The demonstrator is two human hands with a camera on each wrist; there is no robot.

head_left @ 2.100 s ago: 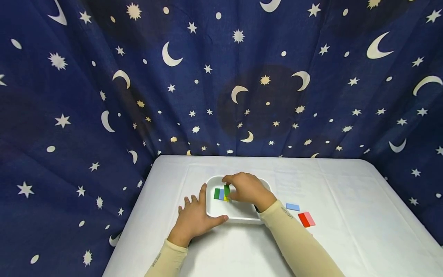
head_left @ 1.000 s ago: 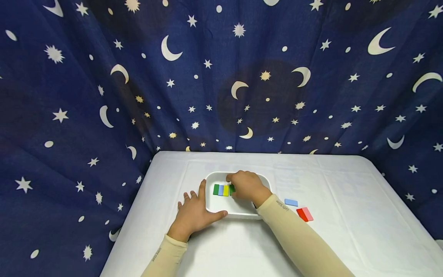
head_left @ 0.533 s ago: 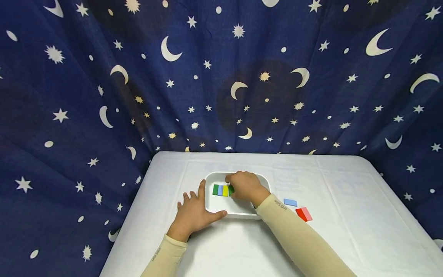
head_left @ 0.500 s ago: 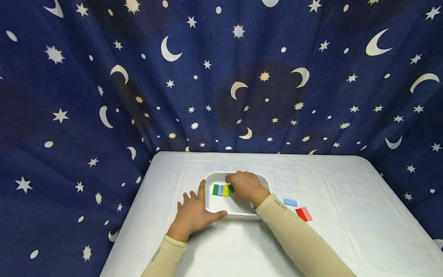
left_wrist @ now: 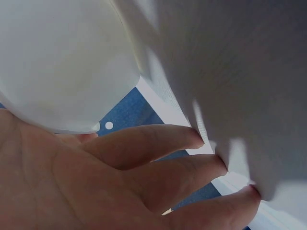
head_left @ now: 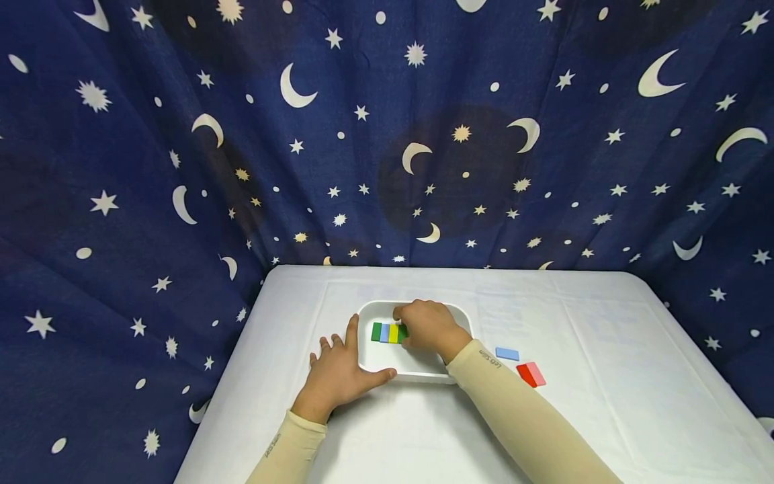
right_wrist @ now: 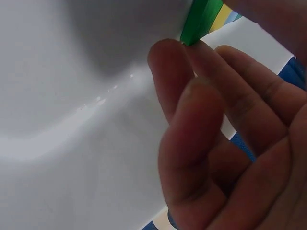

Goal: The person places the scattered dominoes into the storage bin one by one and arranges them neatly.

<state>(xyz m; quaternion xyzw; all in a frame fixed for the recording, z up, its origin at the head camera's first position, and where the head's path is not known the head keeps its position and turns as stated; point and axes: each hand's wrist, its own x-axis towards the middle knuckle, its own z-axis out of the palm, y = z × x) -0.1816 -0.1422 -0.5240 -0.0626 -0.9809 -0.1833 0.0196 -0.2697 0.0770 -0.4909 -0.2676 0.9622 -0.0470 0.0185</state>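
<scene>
A white tray (head_left: 423, 374) holds a flat row of small tiles: a green tile (head_left: 376, 332), a light blue tile (head_left: 385, 333) and a yellow tile (head_left: 394, 333). At the row's right end my right hand (head_left: 431, 329) pinches another green tile (head_left: 403, 331) between thumb and fingers, its edge against the yellow one. The right wrist view shows fingertips at the end of this green tile (right_wrist: 196, 21). My left hand (head_left: 338, 380) is spread at the tray's near left corner, thumb along the front and index at the left side. Its other fingertips (left_wrist: 218, 165) touch the tablecloth.
Right of the tray, on the white-covered table (head_left: 635, 349), lie a blue tile (head_left: 507, 353), a red tile (head_left: 526, 375) and a pink tile (head_left: 536, 373), the last two side by side. A dark blue curtain (head_left: 363, 168) with moons and stars hangs behind.
My right hand has lowered the green tile from above the yellow one to the tray floor on its right, then slid it left, closing the gap. The left hand keeps its place.
</scene>
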